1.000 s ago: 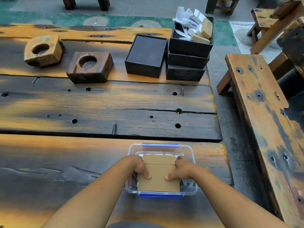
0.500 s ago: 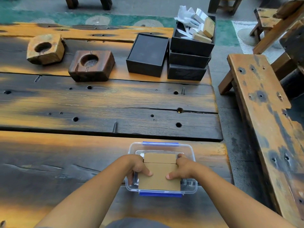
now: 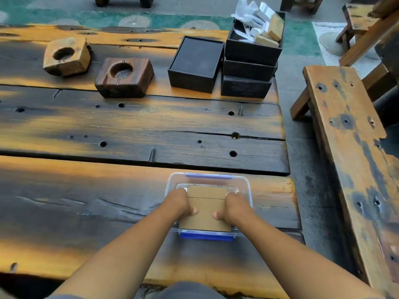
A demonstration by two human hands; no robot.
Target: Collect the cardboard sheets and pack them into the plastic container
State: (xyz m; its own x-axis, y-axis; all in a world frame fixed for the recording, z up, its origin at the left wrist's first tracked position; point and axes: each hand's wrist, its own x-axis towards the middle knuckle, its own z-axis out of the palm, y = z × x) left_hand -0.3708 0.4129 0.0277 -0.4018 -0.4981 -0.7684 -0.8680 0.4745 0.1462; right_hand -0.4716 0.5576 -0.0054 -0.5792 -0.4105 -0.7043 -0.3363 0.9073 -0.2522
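Note:
A clear plastic container (image 3: 246, 186) with blue clips stands on the wooden table near its front right corner. Brown cardboard sheets (image 3: 206, 214) lie stacked inside it, the top sheet covering most of the opening and a second sheet showing at the far end. My left hand (image 3: 180, 205) grips the left edge of the top sheet, thumb pressed on its face. My right hand (image 3: 234, 207) holds the right edge the same way. My fingers are hidden beneath the sheet's sides.
Two wooden blocks with round hollows (image 3: 67, 56) (image 3: 124, 76) sit at the back left. A black box (image 3: 195, 63) and a stack of black trays (image 3: 248, 67) holding paper and cardboard pieces stand at the back. A wooden bench (image 3: 349, 147) runs along the right.
The cardboard and both hands have sunk slightly lower into the container. The view has shifted a little; nothing else on the table has moved.

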